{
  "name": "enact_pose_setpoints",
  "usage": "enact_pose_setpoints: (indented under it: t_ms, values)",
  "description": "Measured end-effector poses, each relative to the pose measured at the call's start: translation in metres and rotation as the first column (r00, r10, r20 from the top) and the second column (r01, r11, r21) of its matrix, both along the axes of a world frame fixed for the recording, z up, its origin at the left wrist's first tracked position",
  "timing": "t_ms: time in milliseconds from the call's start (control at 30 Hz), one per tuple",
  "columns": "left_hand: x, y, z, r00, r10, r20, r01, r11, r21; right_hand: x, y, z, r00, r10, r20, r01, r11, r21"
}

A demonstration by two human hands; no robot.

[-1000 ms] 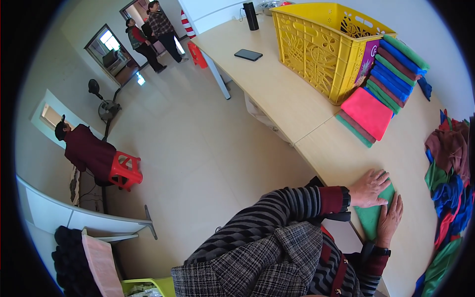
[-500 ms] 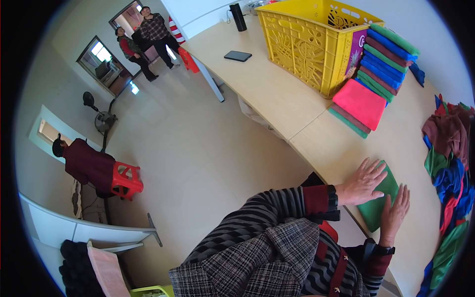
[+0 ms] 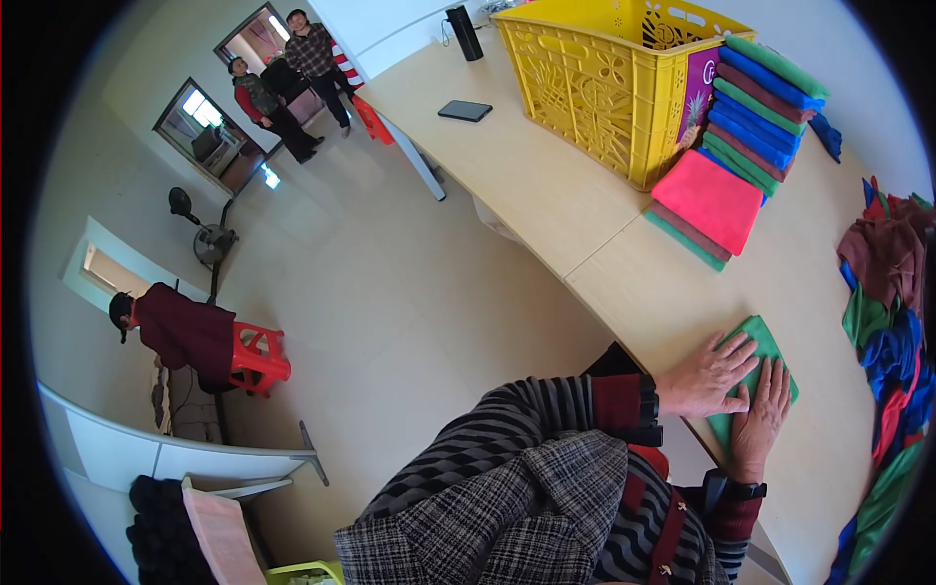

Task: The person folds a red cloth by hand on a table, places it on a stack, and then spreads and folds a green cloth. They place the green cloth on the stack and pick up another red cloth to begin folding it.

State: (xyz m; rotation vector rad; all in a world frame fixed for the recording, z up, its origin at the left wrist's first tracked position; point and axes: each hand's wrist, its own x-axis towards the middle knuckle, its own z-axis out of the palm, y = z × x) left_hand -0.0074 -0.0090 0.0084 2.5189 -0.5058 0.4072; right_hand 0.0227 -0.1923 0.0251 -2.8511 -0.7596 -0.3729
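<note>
A folded green cloth (image 3: 763,337) lies near the table's front edge, partly covered by both hands. My left hand (image 3: 710,374) rests flat on its left side, fingers stretched out. On the cloth's right part lies my right hand (image 3: 763,414), flat too, its fingers pointing away from me and its thumb close to the left hand. Neither hand grips anything. Beyond them sits a short pile of folded cloths with a pink-red cloth (image 3: 709,200) on top. Against it rises a taller stack of folded cloths (image 3: 765,112) in green, blue and brown.
A yellow plastic crate (image 3: 595,97) stands behind the stacks on the table (image 3: 546,214). A phone (image 3: 465,111) and a black cylinder (image 3: 465,34) lie farther back. Loose, crumpled cloths (image 3: 882,258) heap along the right. Across the room, a person sits on a red stool (image 3: 258,359); two people stand.
My right hand has moved left onto the green cloth, closer to my left hand. The left hand has shifted slightly nearer to me. The seated person's head has tilted downward.
</note>
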Motion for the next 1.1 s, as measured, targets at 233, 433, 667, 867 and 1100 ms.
enact_pose_setpoints:
  t_ms: [233, 433, 667, 867, 1100]
  values:
    - [-0.001, 0.001, -0.001, 0.999, 0.013, 0.034, -0.013, 1.000, 0.011, 0.020, -0.020, -0.012, 0.996, -0.087, -0.009, 0.088, 0.996, 0.025]
    - [0.001, -0.002, -0.006, 0.997, 0.019, 0.079, -0.018, 1.000, -0.009, 0.022, -0.028, -0.016, 0.993, -0.111, -0.037, 0.114, 0.991, 0.068]
    - [0.014, 0.015, 0.004, 0.995, -0.103, 0.004, 0.103, 0.991, 0.081, -0.014, -0.024, 0.000, 0.973, -0.220, -0.075, 0.220, 0.975, -0.013]
    - [0.035, 0.030, 0.004, 0.995, -0.104, 0.008, 0.101, 0.979, 0.180, -0.054, -0.025, 0.033, 0.936, -0.310, -0.170, 0.281, 0.944, -0.174]
    - [-0.007, -0.010, 0.000, 1.000, 0.006, 0.005, -0.006, 0.998, 0.070, -0.027, -0.004, 0.060, 1.000, 0.016, -0.013, -0.017, 1.000, -0.015]
